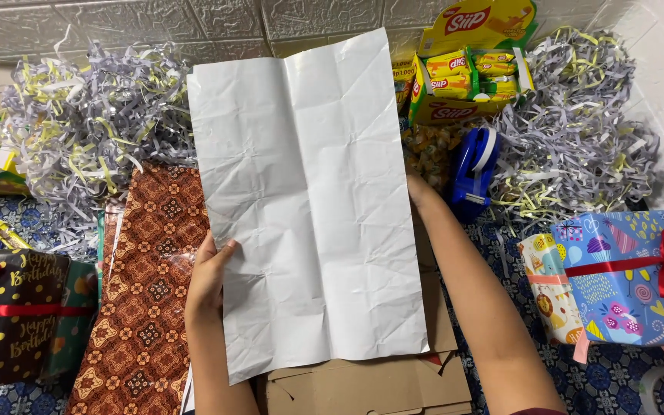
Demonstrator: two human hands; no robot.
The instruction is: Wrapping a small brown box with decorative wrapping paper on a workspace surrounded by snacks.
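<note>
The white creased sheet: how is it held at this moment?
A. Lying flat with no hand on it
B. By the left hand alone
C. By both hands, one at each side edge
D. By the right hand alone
C: the left hand takes the white sheet at its left edge, and the right hand is at its right edge, above the cardboard box.

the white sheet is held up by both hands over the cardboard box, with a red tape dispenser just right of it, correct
Not quite: the tape dispenser is blue, not red, as the head view shows. The rest stands: the left hand and right hand hold the creased white sheet over the cardboard box.
</note>
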